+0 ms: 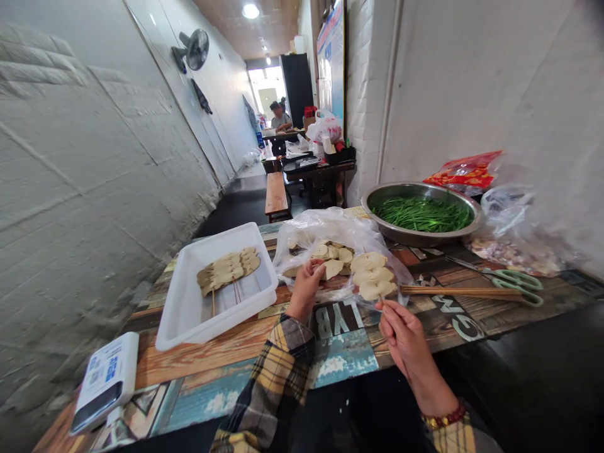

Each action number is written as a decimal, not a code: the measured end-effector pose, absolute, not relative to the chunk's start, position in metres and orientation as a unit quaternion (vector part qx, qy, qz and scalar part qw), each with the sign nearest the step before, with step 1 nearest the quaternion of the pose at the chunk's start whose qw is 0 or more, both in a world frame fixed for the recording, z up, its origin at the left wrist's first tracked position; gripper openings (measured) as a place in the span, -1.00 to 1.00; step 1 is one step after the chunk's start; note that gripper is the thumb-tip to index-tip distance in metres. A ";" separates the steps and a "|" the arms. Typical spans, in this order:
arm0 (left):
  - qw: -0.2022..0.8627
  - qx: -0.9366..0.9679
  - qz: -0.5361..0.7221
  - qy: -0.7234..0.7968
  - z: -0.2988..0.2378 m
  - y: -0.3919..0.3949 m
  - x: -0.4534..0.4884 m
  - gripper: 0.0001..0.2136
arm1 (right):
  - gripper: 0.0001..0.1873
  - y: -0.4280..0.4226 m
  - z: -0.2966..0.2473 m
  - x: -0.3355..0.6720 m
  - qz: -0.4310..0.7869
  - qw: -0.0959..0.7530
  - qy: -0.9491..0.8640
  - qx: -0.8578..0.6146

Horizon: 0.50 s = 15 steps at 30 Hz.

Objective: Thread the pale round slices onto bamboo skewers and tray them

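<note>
Slices (375,277) are beige, tray (189,311) white, sleeves (271,377) yellow-and-black plaid.

A fan (197,50) juts from the wall (219,94) — a ceiling light (250,11) glows.

Narrow eatery, apparently: QR-code payment box (106,380) at tabletop (207,352) near left corner; beyond far edge, wooden bench (276,192), dark table (325,170), wall poster (336,72).

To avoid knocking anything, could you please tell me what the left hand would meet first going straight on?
Most likely the pale slices in the plastic bag, just ahead of the left hand, though depth and contact are unclear.
</note>
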<state>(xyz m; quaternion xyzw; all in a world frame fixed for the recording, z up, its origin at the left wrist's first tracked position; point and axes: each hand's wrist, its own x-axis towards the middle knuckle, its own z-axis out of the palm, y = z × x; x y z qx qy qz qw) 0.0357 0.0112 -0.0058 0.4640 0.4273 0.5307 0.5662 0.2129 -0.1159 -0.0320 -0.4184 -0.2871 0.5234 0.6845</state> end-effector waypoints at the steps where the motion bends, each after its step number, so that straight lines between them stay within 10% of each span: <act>1: 0.576 0.459 0.529 0.421 -0.005 0.011 0.036 -0.64 | -0.72 -0.116 -0.032 0.213 0.523 0.682 -0.291 -0.419; 15: 0.572 0.450 0.565 0.389 0.000 0.011 0.028 -0.71 | -0.65 -0.119 -0.040 0.212 0.555 0.565 -0.420 -0.444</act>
